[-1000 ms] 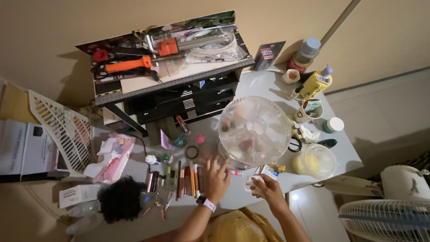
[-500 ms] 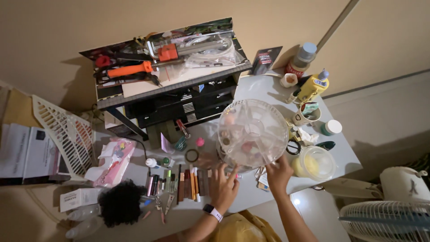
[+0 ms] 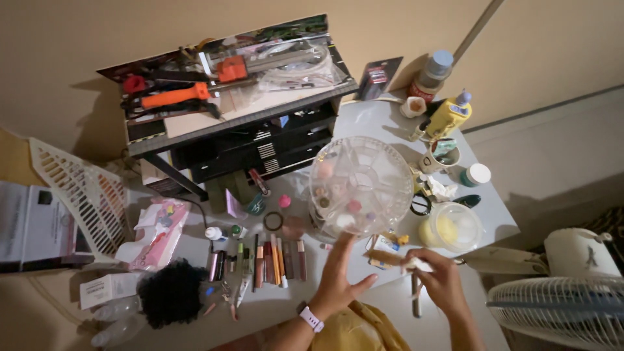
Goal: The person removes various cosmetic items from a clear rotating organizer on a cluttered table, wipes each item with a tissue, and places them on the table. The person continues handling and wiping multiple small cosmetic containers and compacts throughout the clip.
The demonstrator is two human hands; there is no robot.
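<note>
There is just one view, from the head, looking down on a full, messy table (image 3: 383,120).

The left hand (image 3: 338,283) is lifted over the near edge of the table. Its fingers are spread apart and hold nothing. One fingertip reaches up to the near rim of the clear round organizer (image 3: 361,185), and it looks like it touches it or almost does. The organizer stands in the middle of the table. It is see-through hard plastic, round like a cake, and cut into slices inside. Small pink and pale things sit in the slices.

The right hand (image 3: 442,279) is near and to the right, past the table edge. Its fingers are pinched together on a small white piece (image 3: 416,264) that looks like thin paper or a wipe. I cannot tell just what it is.

To work well here, I think the left hand should steady the organizer softly by its rim, because light plastic tips or slides with a hard push. The pinch on the white piece should stay soft too, since thin stuff tears.

Left of the organizer lies a neat row of makeup sticks (image 3: 270,253), long, thin and smooth. A fluffy black puff (image 3: 170,292) sits near the left. A round yellow tub (image 3: 452,229) with a clear lid sits to the right. A white fan (image 3: 559,312) with a wire cage stands at the near right.
</note>
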